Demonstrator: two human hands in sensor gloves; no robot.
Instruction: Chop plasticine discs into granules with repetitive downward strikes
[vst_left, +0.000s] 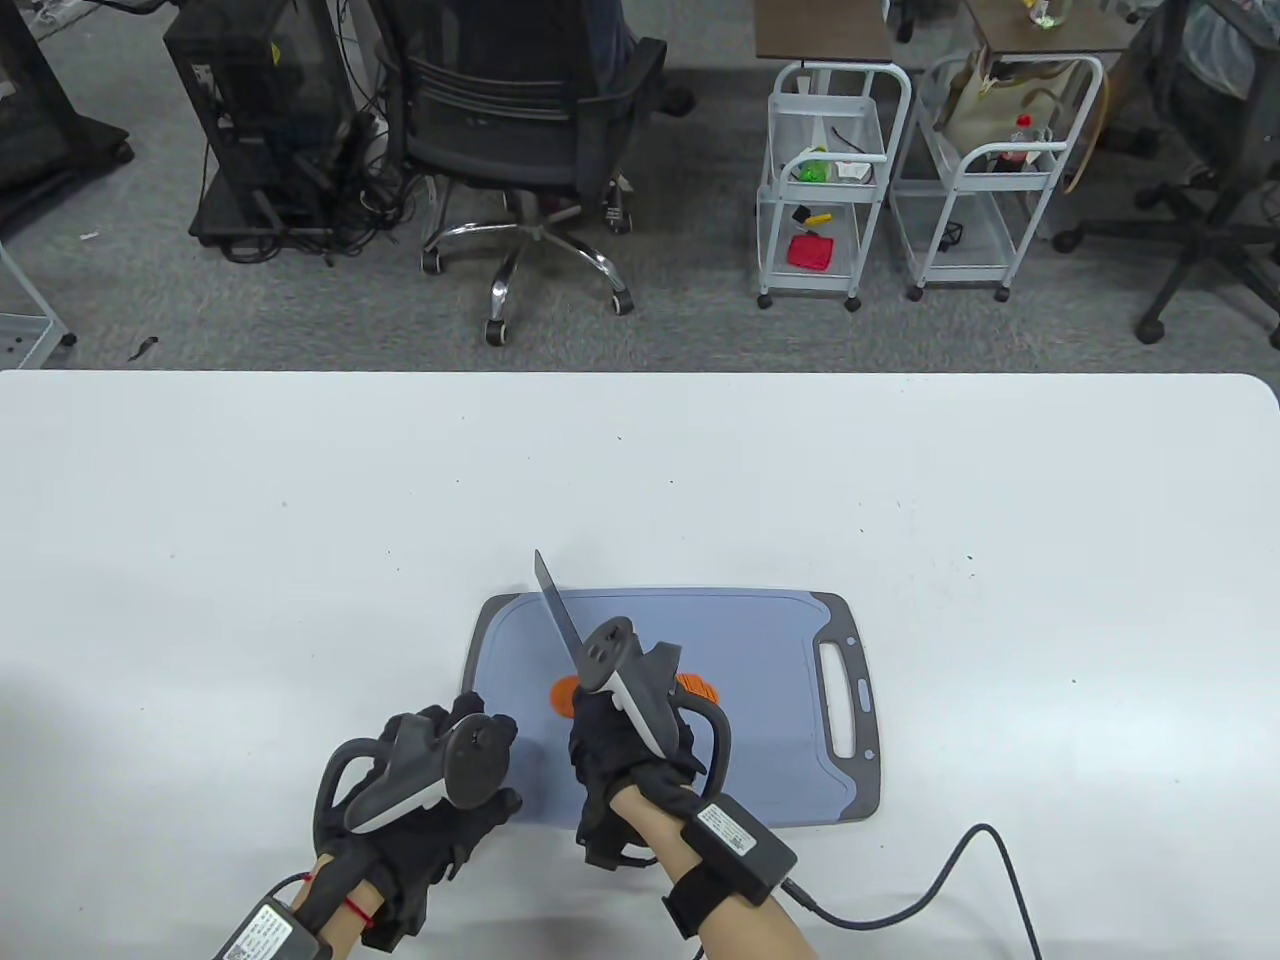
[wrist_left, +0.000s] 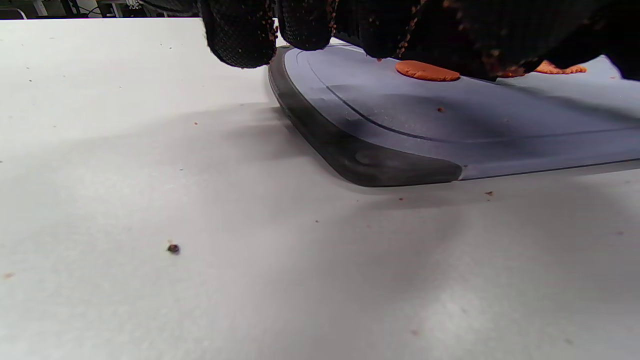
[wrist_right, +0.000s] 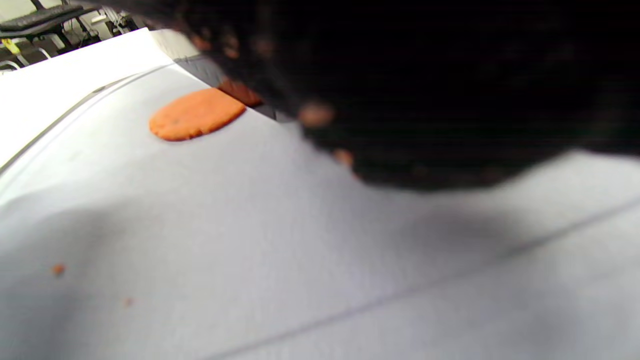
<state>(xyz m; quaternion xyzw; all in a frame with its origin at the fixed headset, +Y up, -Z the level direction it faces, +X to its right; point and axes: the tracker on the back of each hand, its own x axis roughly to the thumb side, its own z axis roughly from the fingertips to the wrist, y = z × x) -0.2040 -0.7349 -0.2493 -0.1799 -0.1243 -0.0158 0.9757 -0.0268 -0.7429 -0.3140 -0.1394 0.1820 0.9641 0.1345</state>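
A blue-grey cutting board (vst_left: 770, 700) lies on the white table. Two flat orange plasticine discs (vst_left: 563, 696) (vst_left: 698, 687) lie on it, mostly hidden under my right hand (vst_left: 622, 745). That hand grips a knife; its blade (vst_left: 558, 612) points up and to the far left, lifted above the discs. My left hand (vst_left: 450, 790) holds nothing and sits at the board's near left corner. In the left wrist view its fingertips (wrist_left: 239, 37) hang over the board's edge (wrist_left: 350, 155), with the discs (wrist_left: 426, 71) beyond. The right wrist view shows one disc (wrist_right: 196, 113) on the board (wrist_right: 250, 225).
Small orange crumbs (wrist_left: 440, 109) lie on the board and on the table (wrist_left: 173, 248). A black cable (vst_left: 940, 880) runs from my right wrist across the table's near right. The board's handle slot (vst_left: 838, 700) is on its right side.
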